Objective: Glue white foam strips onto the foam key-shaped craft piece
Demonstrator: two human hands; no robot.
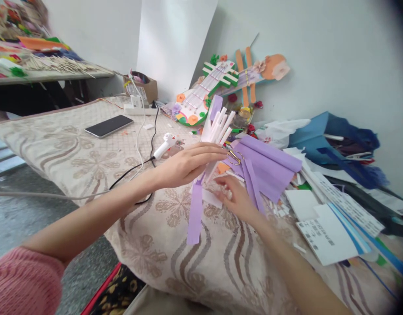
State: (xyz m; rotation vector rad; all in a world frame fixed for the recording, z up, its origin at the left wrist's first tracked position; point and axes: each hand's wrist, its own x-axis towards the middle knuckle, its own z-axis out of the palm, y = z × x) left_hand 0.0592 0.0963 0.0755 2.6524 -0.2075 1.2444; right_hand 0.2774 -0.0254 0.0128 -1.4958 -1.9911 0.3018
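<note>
My left hand (195,164) lies across a bundle of white paper sticks (221,124), its fingers stretched out straight and nothing visibly gripped. Just below it, my right hand (239,199) has curved fingers held apart, beside the lower end of the bundle. A lavender paper strip (195,214) hangs down from under the sticks towards the table's front, with a white paper piece (212,199) beside it. Gold-handled scissors (234,158) lie at my left fingertips. Larger lavender crepe paper (263,164) is spread to the right. The left thumb is hidden.
A white glue gun (165,145) with a black cord lies left of the sticks. A dark tablet (109,126) and a power strip (140,109) are farther back. Paper guitar shapes (204,94) lean at the wall. White card pieces (329,236) and a blue bag (309,131) crowd the right.
</note>
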